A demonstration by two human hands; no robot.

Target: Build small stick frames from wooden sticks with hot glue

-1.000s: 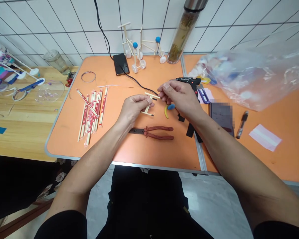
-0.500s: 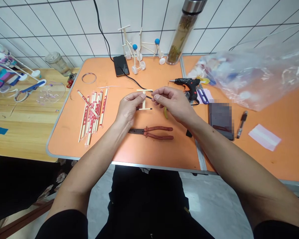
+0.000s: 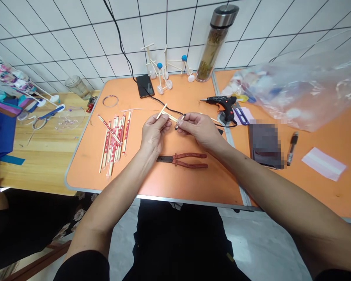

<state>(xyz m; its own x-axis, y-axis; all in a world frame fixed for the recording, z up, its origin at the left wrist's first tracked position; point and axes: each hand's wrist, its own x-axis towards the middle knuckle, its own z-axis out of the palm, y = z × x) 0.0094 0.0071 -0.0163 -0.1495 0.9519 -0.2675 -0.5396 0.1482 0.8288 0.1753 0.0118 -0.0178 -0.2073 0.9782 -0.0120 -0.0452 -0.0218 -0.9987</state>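
Orange table [image 3: 84,171], above red-handled pliers [image 3: 181,160]: left hand [image 3: 153,130] and right hand [image 3: 197,128], fingers closed, pinching wooden stick frame [image 3: 169,116]; joint alignment underway, steady fit called for next.

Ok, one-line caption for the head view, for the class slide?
Left hand and right hand hold a small wooden stick frame above an orange table, beside wrapped chopsticks, pliers and a glue gun.

The head-worn camera looks forward and down at the left hand [image 3: 153,134] and right hand [image 3: 198,130].
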